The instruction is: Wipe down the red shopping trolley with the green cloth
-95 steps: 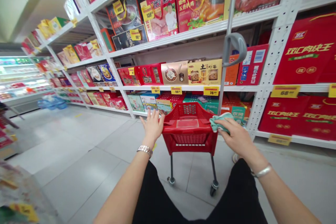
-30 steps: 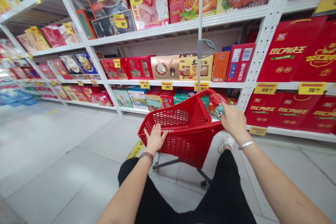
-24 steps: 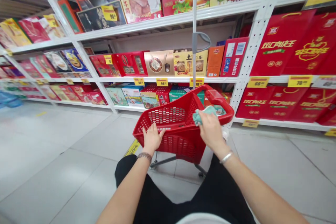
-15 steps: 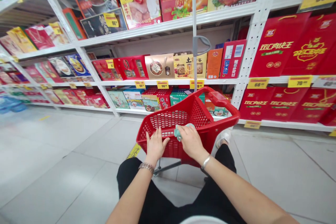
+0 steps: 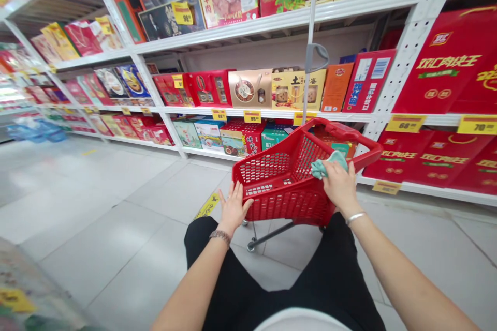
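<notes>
A red plastic shopping cart (image 5: pixel 287 204) stands in front of me, its basket without goods in the part I can see. My left hand (image 5: pixel 233 207) rests with spread fingers on the near left corner of the basket. A light green cloth (image 5: pixel 330 164) is bunched in my right hand (image 5: pixel 339 186), at the near rim toward the handle end. The cart's red handle (image 5: pixel 351 137) rises at the right. Below the basket show a grey metal leg and a small wheel (image 5: pixel 251 244).
White shelving (image 5: pixel 256 111) with boxed foods and yellow price tags runs along the far side. Red gift bags (image 5: pixel 438 62) fill the right shelves. A thin pole (image 5: pixel 310 20) with a grey clip rises behind the cart. A yellow floor strip (image 5: pixel 207 206) lies left of the cart on grey tiles.
My right hand has slid the cloth right along the rim toward the handle. My left hand has shifted to the basket's left corner. The view has swung, with the cart now further right.
</notes>
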Action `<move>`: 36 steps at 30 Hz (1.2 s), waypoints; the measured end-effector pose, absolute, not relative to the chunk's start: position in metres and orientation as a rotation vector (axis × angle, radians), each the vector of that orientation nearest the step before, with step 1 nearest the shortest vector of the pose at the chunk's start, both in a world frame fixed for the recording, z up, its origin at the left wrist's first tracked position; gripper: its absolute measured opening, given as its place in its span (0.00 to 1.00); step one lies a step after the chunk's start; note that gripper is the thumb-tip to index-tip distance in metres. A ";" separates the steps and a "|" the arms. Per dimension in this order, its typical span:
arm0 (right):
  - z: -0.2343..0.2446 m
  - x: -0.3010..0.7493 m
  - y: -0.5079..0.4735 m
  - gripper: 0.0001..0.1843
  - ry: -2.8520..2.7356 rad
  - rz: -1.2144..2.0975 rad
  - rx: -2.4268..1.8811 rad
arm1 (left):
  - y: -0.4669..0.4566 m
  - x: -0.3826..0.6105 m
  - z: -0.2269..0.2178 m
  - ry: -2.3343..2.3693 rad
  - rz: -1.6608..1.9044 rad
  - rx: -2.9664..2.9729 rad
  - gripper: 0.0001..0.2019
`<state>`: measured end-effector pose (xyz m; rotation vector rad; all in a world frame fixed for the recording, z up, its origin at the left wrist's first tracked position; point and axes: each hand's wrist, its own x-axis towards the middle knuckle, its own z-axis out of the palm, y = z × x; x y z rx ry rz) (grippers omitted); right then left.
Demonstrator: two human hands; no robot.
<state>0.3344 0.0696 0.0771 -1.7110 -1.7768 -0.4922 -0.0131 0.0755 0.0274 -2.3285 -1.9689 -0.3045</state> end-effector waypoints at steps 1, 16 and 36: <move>0.075 0.329 0.074 0.23 -1.796 -0.468 -1.716 | 0.075 -0.006 0.026 -1.970 -0.324 -2.318 0.30; 0.038 0.231 0.083 0.30 -2.155 -0.070 -1.284 | 0.063 0.025 0.022 -1.841 -0.142 -2.338 0.47; 0.025 0.286 0.057 0.29 -1.975 0.080 -1.170 | 0.091 0.023 0.027 -1.705 -0.361 -2.426 0.30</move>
